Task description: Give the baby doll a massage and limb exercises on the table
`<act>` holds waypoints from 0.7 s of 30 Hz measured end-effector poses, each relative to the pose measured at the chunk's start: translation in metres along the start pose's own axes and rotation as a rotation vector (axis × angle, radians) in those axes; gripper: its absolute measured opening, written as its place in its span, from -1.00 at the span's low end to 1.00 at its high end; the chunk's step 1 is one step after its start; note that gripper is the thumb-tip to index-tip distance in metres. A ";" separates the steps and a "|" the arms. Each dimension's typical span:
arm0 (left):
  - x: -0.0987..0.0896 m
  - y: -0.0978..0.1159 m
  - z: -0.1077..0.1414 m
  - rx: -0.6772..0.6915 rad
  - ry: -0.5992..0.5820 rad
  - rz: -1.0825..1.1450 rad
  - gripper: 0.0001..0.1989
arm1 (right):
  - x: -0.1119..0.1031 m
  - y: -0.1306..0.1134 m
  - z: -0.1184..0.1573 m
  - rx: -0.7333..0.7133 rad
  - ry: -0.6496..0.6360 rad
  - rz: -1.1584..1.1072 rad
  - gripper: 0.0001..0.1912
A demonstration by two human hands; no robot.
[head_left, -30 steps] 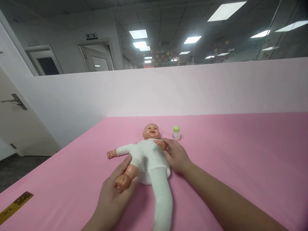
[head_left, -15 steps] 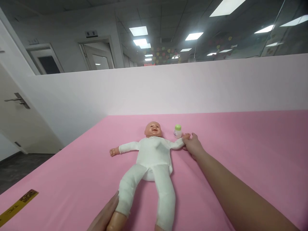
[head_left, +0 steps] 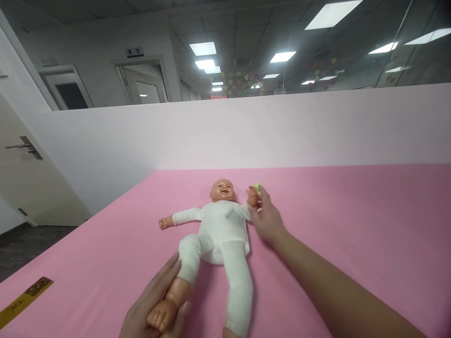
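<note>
A baby doll (head_left: 225, 223) in a white suit lies face up, its head at the far end and its legs toward me. My left hand (head_left: 157, 298) is around the doll's lower leg on the left side, fingers along the outside and thumb by the bare foot (head_left: 162, 314). That knee is bent a little. With my right hand (head_left: 268, 217) I grip the doll's arm at the wrist; its small fist (head_left: 252, 196) points up. Behind my right fingertips shows the green lid of a small jar (head_left: 257, 187), mostly hidden. The doll's other arm (head_left: 186, 216) stretches out to the left.
The doll lies on a pink padded surface (head_left: 334, 244) with a low white wall (head_left: 282, 134) behind it. A yellow strip (head_left: 26, 300) with black print lies at the left edge. Beyond stand a door (head_left: 28, 173) and a glass partition.
My right hand has moved left, bending the doll's arm up and inward, in front of the jar. My left hand has come further into view, and the doll's leg is raised and bent more.
</note>
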State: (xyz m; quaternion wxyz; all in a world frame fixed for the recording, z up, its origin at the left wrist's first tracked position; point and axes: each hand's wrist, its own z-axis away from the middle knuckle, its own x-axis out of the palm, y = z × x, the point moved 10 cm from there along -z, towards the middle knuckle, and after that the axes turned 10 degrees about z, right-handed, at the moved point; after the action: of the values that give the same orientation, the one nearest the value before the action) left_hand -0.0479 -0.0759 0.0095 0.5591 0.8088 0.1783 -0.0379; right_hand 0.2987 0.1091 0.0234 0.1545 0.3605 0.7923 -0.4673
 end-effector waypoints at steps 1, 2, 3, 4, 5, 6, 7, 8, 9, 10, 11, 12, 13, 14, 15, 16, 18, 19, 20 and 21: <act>0.005 0.005 -0.007 0.017 -0.014 -0.004 -0.30 | 0.005 -0.018 0.006 -0.094 -0.042 0.061 -0.21; 0.010 0.009 -0.014 0.024 -0.031 -0.012 -0.30 | 0.012 -0.035 0.012 -0.189 -0.091 0.113 -0.25; 0.015 0.011 -0.022 0.022 -0.054 -0.022 -0.30 | 0.019 -0.049 0.018 -0.273 -0.133 0.158 -0.29; 0.020 0.013 -0.029 0.018 -0.074 -0.028 -0.29 | 0.024 -0.060 0.023 -0.349 -0.162 0.191 -0.33; 0.025 0.015 -0.037 0.016 -0.091 -0.032 -0.29 | 0.029 -0.069 0.028 -0.414 -0.179 0.218 -0.35; 0.029 0.017 -0.044 0.016 -0.100 -0.031 -0.29 | 0.032 -0.075 0.031 -0.464 -0.185 0.245 -0.37; 0.032 0.018 -0.052 0.018 -0.103 -0.027 -0.31 | 0.035 -0.079 0.033 -0.503 -0.182 0.272 -0.39; 0.036 0.020 -0.060 0.018 -0.106 -0.022 -0.32 | 0.037 -0.081 0.035 -0.534 -0.182 0.300 -0.40; 0.040 0.020 -0.067 0.016 -0.105 -0.016 -0.34 | 0.040 -0.082 0.036 -0.557 -0.186 0.327 -0.41; 0.043 0.021 -0.075 0.012 -0.103 -0.009 -0.35 | 0.043 -0.081 0.036 -0.572 -0.193 0.348 -0.43; 0.048 0.019 -0.081 0.002 -0.110 0.000 -0.36 | 0.045 -0.081 0.037 -0.577 -0.200 0.365 -0.44; 0.053 0.017 -0.087 -0.011 -0.127 0.010 -0.35 | 0.047 -0.079 0.037 -0.573 -0.205 0.376 -0.45; 0.058 0.013 -0.092 -0.028 -0.150 0.022 -0.35 | 0.048 -0.078 0.037 -0.560 -0.208 0.382 -0.46; 0.063 0.009 -0.095 -0.045 -0.171 0.035 -0.33 | 0.049 -0.077 0.036 -0.541 -0.209 0.383 -0.46; 0.067 0.004 -0.098 -0.055 -0.187 0.045 -0.32 | 0.049 -0.076 0.036 -0.518 -0.212 0.379 -0.45; 0.069 0.001 -0.099 -0.056 -0.196 0.050 -0.31 | 0.049 -0.075 0.035 -0.496 -0.215 0.370 -0.44; 0.070 -0.004 -0.098 -0.032 -0.202 0.041 -0.30 | 0.048 -0.073 0.035 -0.458 -0.219 0.330 -0.43; 0.069 -0.004 -0.096 -0.013 -0.202 0.030 -0.30 | 0.047 -0.072 0.034 -0.439 -0.216 0.298 -0.43; 0.067 -0.004 -0.093 0.006 -0.199 0.020 -0.31 | 0.046 -0.069 0.033 -0.413 -0.208 0.259 -0.45; 0.064 -0.003 -0.090 0.020 -0.192 0.013 -0.32 | 0.044 -0.065 0.032 -0.376 -0.198 0.215 -0.47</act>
State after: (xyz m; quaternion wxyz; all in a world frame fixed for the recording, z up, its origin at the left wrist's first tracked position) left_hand -0.0012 0.0234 0.0235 0.5657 0.8081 0.1184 -0.1135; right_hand 0.2188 0.0811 0.0228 0.3448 0.3600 0.8034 -0.3256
